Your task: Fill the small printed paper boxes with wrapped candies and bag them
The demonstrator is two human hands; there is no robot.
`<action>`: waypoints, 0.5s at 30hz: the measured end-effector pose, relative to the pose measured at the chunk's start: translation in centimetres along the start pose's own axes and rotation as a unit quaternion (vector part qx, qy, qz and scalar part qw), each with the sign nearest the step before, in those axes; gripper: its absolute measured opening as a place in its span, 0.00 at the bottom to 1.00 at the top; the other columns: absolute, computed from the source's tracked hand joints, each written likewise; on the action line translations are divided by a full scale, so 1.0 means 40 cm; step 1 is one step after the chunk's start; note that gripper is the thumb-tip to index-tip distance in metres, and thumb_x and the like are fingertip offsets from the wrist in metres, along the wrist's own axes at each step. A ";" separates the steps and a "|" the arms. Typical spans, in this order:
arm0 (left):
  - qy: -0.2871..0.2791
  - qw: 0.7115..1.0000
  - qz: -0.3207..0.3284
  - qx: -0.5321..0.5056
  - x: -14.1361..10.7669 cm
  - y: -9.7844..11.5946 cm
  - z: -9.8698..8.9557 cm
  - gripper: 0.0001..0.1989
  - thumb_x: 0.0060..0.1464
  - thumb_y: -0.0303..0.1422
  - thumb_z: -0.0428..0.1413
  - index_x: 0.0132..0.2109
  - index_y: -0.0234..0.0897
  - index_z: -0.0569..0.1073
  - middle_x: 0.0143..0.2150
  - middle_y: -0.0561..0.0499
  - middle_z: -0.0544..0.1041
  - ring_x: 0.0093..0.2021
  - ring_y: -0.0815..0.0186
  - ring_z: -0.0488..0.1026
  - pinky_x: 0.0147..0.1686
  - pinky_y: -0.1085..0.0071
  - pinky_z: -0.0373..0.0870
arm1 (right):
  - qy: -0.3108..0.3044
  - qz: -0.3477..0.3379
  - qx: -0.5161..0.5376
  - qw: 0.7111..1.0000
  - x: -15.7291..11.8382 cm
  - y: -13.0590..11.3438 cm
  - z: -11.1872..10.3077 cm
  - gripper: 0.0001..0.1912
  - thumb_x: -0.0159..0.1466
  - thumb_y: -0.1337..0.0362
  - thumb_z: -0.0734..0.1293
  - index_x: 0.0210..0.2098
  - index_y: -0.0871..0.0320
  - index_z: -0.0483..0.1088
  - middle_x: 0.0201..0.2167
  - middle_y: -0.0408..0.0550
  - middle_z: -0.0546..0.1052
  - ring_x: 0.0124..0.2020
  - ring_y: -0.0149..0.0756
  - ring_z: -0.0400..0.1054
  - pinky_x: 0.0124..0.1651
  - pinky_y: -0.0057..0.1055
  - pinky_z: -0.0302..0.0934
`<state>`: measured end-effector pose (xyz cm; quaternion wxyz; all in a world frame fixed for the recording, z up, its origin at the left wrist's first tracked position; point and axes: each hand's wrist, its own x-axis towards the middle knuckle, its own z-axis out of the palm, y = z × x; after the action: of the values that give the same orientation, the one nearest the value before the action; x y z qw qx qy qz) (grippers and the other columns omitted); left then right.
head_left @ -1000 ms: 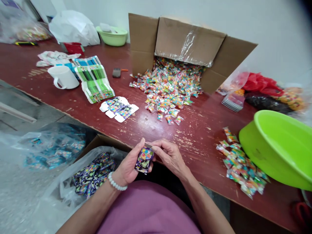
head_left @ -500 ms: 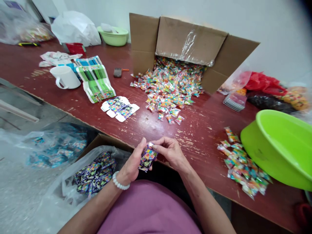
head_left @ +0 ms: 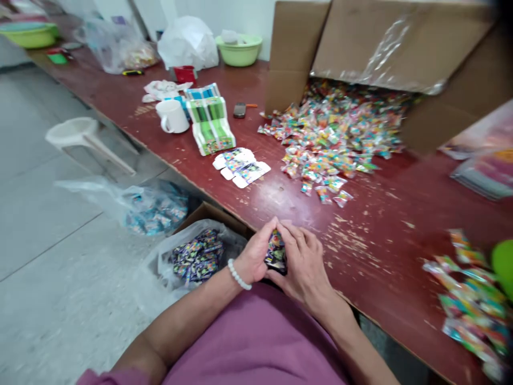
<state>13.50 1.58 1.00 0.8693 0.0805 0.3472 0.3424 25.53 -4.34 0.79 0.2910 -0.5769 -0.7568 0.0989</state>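
Note:
A small dark purple box with a colourful print [head_left: 276, 251] is held between my two hands at the table's front edge. My left hand [head_left: 256, 254], with a pale bead bracelet at its wrist, grips the box from the left. My right hand [head_left: 302, 262] closes round it from the right, fingertips near the top and thumb at the bottom. Flat unfolded cartons of the same print [head_left: 250, 174] lie on the table beyond. Below left, an open bag [head_left: 160, 267] holds many similar dark boxes [head_left: 200, 256].
Wrapped candies [head_left: 336, 139] spill from a large cardboard box [head_left: 372, 48] on the red table [head_left: 385, 214]. More candies [head_left: 476, 305] lie at right by a green basin [head_left: 504, 267]. A white mug [head_left: 172, 116] and green card sheets [head_left: 212, 125] stand left. A white stool [head_left: 74, 131] is on the floor.
The view has swung left, bringing the stool into sight. My right hand has gone from pinching the box's top to wrapping round its right side.

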 end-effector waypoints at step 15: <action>0.292 0.685 0.191 0.640 -0.206 0.194 -0.374 0.23 0.57 0.49 0.54 0.53 0.41 0.74 0.44 0.50 0.78 0.44 0.60 0.75 0.47 0.65 0.72 | -0.043 0.013 0.216 0.975 0.011 0.034 0.057 0.22 0.65 0.55 0.68 0.57 0.51 0.66 0.55 0.54 0.71 0.56 0.47 0.67 0.58 0.47 0.64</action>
<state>-4.84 0.61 -2.71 0.3768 0.5779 0.6953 0.2017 25.29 -3.08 -1.56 0.3743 -0.5054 -0.7220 0.2884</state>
